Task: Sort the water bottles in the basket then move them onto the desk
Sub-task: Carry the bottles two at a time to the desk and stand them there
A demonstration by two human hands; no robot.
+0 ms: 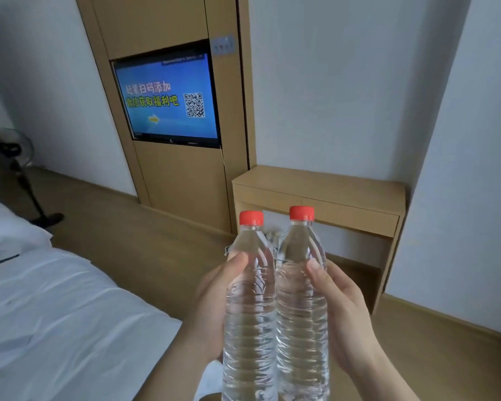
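Gripping clear red-capped plastic water bottles, left hand and right hand have not yet reached the pale wooden desk beyond them.

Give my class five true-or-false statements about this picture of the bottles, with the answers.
1. The left hand holds the left bottle; the right hand holds the right bottle. True.
2. Both caps are blue. False: they are red.
3. The bottles stand on the desk. False: they are held up, short of it.
4. The TV is on. True.
5. The bed lies right of the hands. False: it lies left.
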